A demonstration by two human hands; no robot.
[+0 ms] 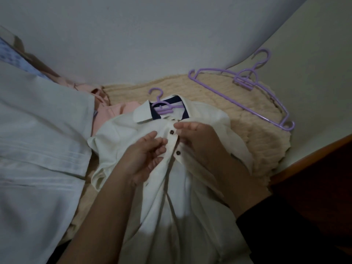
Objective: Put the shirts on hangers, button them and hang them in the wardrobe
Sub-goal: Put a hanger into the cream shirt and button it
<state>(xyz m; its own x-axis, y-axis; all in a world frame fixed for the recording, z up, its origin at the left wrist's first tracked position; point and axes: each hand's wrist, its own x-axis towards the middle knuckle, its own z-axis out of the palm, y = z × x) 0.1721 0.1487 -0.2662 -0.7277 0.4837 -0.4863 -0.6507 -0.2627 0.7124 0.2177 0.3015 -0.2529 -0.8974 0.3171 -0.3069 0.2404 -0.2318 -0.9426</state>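
Note:
A white shirt (205,115) with a navy inner collar lies front-up on a cream knitted blanket (253,134). A purple hanger (162,108) sits inside its collar, hook pointing away from me. Two dark buttons show on the placket. My left hand (146,155) pinches the placket edge just left of the buttons. My right hand (194,134) pinches the fabric right of the upper button. A second purple hanger (243,96) lies empty on the blanket at the back right.
A pale blue shirt (38,141) lies spread at the left, with a pink garment (106,113) beyond it. A white wall stands behind. A wooden furniture edge (312,155) runs along the right.

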